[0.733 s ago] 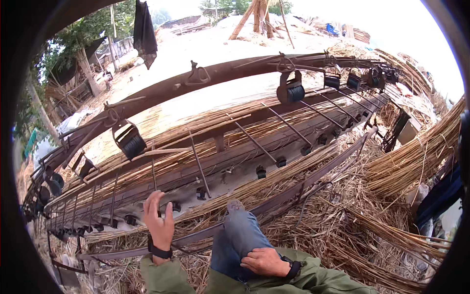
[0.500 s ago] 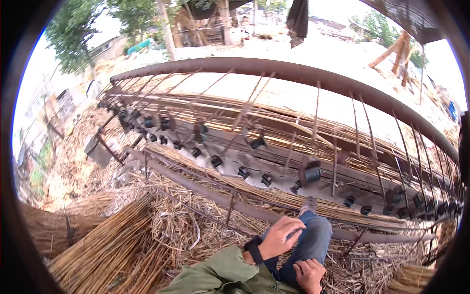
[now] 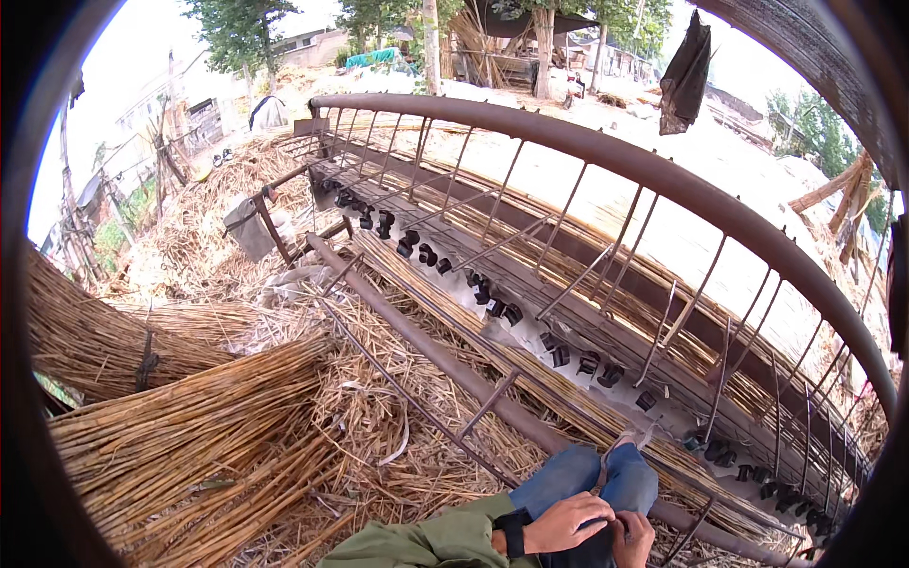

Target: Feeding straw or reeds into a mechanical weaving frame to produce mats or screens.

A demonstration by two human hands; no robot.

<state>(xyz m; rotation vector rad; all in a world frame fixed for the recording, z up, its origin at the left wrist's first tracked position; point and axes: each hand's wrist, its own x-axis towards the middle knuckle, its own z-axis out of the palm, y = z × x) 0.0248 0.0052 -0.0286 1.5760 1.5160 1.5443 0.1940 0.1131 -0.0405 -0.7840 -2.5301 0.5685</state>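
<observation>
My left hand [image 3: 568, 523], with a black band [image 3: 514, 532] on its wrist and a green sleeve [image 3: 417, 540] behind it, is over my lap beside my knees. Its fingers are bent and close together. Just right of it, by the blue-jeaned knee [image 3: 632, 483], my right hand [image 3: 632, 541] is curled, its fingertips close to the left hand's. Whatever the fingers hold, if anything, is hidden. Past my knees stands a long rusty metal frame [image 3: 568, 133] with thin rods, a row of black spools [image 3: 492, 305] and reed stalks [image 3: 445, 293] lying along it.
A rusty lower pipe [image 3: 426, 355] crosses close in front of my legs. Bundles of reeds [image 3: 189, 426] lie at the left, over loose straw [image 3: 360, 426]. A grey box-like piece [image 3: 250, 229] hangs at the frame's left end. A dark cloth [image 3: 686, 76] hangs at the upper right.
My left hand has come down from above my knee to beside my right hand, its fingers drawn in. The view has turned left, so the frame now runs more steeply down to the right.
</observation>
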